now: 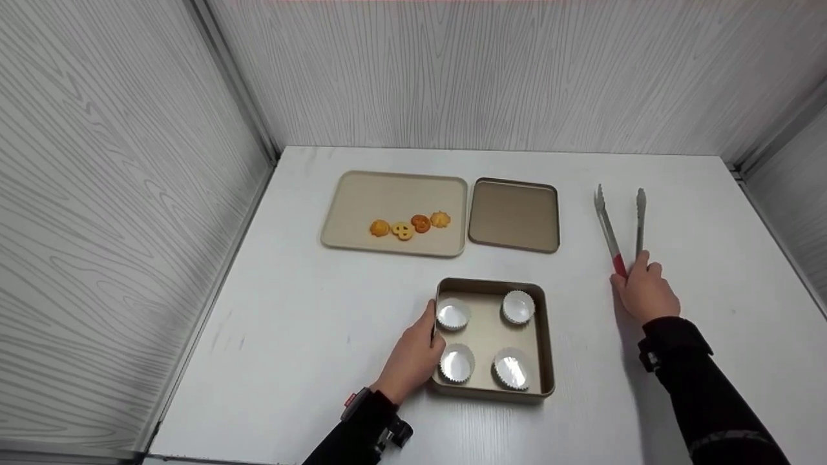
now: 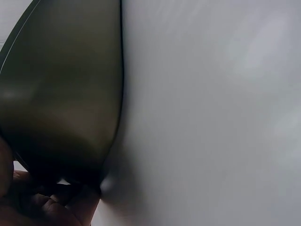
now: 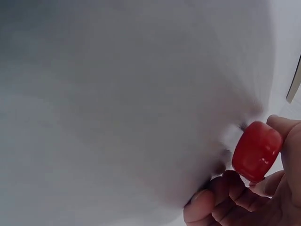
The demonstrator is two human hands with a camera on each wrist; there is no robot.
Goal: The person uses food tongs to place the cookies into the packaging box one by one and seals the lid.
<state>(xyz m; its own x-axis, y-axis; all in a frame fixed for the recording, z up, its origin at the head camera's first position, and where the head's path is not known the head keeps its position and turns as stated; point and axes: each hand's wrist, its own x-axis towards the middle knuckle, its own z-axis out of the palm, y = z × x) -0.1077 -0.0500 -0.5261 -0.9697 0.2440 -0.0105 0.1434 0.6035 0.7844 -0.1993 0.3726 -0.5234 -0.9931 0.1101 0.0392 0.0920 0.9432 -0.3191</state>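
Both hands grip: the left hand (image 1: 411,354) a square pan (image 1: 486,337), the right hand (image 1: 646,294) red-handled tongs (image 1: 608,231).

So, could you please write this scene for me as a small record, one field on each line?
Left grip: holds the pan at its left wall
Right grip: holds the tongs
Tongs: tips apart, pointing away from the person
Cups: four, white, in the pan
Cookies: four, on the large tray
Small tray: right of the large tray
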